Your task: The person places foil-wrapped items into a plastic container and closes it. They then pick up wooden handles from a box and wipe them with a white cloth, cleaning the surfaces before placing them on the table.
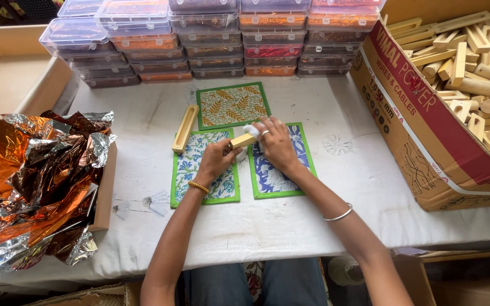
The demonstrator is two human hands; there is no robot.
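Observation:
My left hand [215, 160] grips a small wooden block [241, 141] over the gap between two patterned cards. My right hand [276, 143], with a ring on one finger, presses a white cloth [252, 131] against the block's end. Under the hands lie a blue floral card with a green border [191, 170] on the left and a darker blue one [273, 180] on the right. A third card with a yellow leaf pattern [232, 105] lies just beyond them. A long slotted wooden piece [185, 128] lies left of that card.
Stacked clear plastic boxes [211, 39] line the far edge of the white cloth-covered table [336, 187]. An open cardboard carton [426, 124] full of wooden pieces [472, 62] stands at the right. Crumpled orange and silver foil [35, 181] fills a box at the left.

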